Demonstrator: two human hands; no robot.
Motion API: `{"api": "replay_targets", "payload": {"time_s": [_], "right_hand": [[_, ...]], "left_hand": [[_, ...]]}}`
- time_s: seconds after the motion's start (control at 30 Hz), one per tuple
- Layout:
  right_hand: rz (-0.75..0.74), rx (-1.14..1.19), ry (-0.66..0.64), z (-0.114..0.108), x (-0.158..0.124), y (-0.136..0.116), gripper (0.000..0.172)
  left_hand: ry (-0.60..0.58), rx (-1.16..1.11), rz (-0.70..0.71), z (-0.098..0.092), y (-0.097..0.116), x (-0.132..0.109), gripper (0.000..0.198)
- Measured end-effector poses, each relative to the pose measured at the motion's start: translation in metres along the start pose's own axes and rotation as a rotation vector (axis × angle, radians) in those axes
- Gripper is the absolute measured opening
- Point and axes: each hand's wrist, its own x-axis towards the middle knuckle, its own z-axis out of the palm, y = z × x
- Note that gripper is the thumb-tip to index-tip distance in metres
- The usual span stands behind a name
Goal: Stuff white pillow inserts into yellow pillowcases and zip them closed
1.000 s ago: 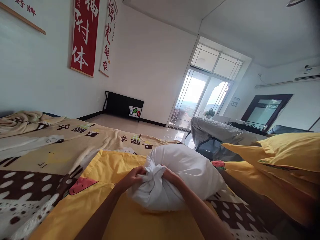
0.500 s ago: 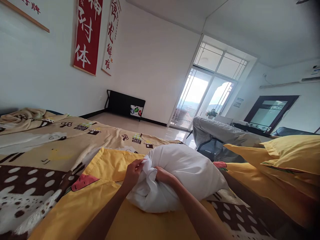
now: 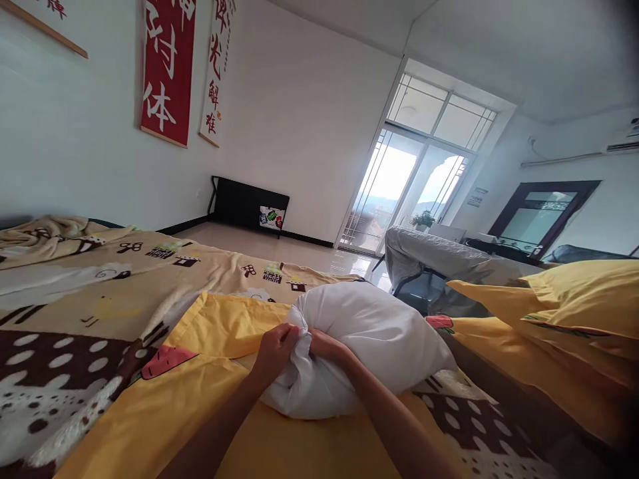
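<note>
A plump white pillow (image 3: pixel 384 332) lies in front of me, its near end bunched up between my hands. My left hand (image 3: pixel 277 352) is closed on a gathered fold of the pillow's fabric. Close beside it, my right hand (image 3: pixel 324 346) also grips the bunched cloth, with its fingertips partly hidden in the folds. Beneath the pillow spreads a yellow pillowcase (image 3: pixel 224 326) with a red carrot-like print near its left edge.
Under everything is a beige and brown patterned blanket (image 3: pixel 200 266). More yellow bedding (image 3: pixel 574 293) is piled at the right. Farther off stand a plastic-covered table (image 3: pixel 449 259), a black panel (image 3: pixel 239 203) by the wall and a glass door (image 3: pixel 389 186).
My left hand has moved slightly right and closer to my right hand, gathering the fold of pillow fabric. The view has shifted a little.
</note>
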Motion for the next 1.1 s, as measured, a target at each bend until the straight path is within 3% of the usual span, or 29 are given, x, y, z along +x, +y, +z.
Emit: {"api": "replay_targets", "payload": {"time_s": [0.17, 0.3, 0.4, 0.53, 0.63, 0.7, 0.8, 0.9, 1.0, 1.1], "right_hand": [[0.049, -0.189, -0.061, -0.002, -0.001, -0.004, 0.025], [0.079, -0.341, 0.016, -0.004, -0.008, -0.014, 0.018], [0.017, -0.433, 0.103, -0.009, -0.026, -0.029, 0.012], [-0.139, -0.562, 0.255, -0.014, -0.072, -0.044, 0.037], [-0.289, -0.767, 0.384, -0.014, -0.108, -0.04, 0.067], [-0.302, -0.897, 0.421, -0.017, -0.124, -0.032, 0.078], [-0.271, -1.009, 0.463, -0.027, -0.129, -0.018, 0.07], [-0.32, -1.031, 0.444, -0.04, -0.116, -0.008, 0.06], [-0.4, -0.981, 0.373, -0.051, -0.097, -0.006, 0.051], [-0.361, -0.851, 0.323, -0.057, -0.079, -0.013, 0.037]], "left_hand": [[0.002, 0.225, 0.088, 0.006, 0.004, -0.006, 0.022], [0.078, 0.081, 0.092, 0.006, 0.0, -0.005, 0.009], [0.164, -0.044, 0.056, -0.002, -0.007, 0.001, 0.006], [0.252, -0.204, -0.074, -0.015, -0.02, 0.013, 0.014], [0.293, -0.353, -0.185, -0.023, -0.028, 0.02, 0.019], [0.303, -0.459, -0.246, -0.027, -0.032, 0.022, 0.026], [0.288, -0.612, -0.323, -0.029, -0.034, 0.021, 0.032], [0.265, -0.724, -0.374, -0.029, -0.033, 0.019, 0.035], [0.253, -0.781, -0.404, -0.027, -0.031, 0.018, 0.041], [0.245, -0.803, -0.421, -0.025, -0.03, 0.018, 0.045]]}}
